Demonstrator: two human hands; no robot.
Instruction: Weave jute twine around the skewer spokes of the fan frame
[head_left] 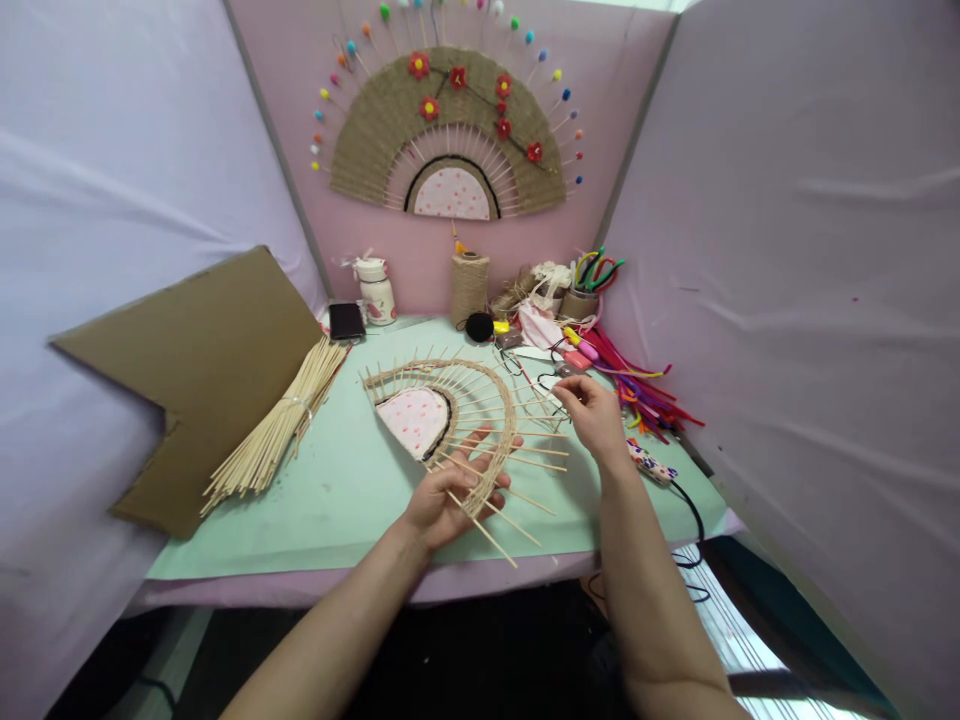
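Observation:
A small fan frame [416, 420] of thin wooden sticks, with a pink dotted half-round centre edged in black, is tilted above the table. Woven twine runs in a band across its sticks. My left hand [457, 490] grips the frame at its lower right, thumb on top and fingers beneath the sticks. To the right of the stick tips, my right hand [589, 405] is closed in a pinch; what lies between its fingertips is too small to make out.
Tied sticks [281, 430] and cardboard [217, 350] lie left. Behind stand a bottle [375, 292], twine spool [469, 288] and scissors cup [581, 302]. Pipe cleaners [649, 390] and a corded, patterned tool [651, 463] are right. A finished fan [375, 130] hangs on the back wall.

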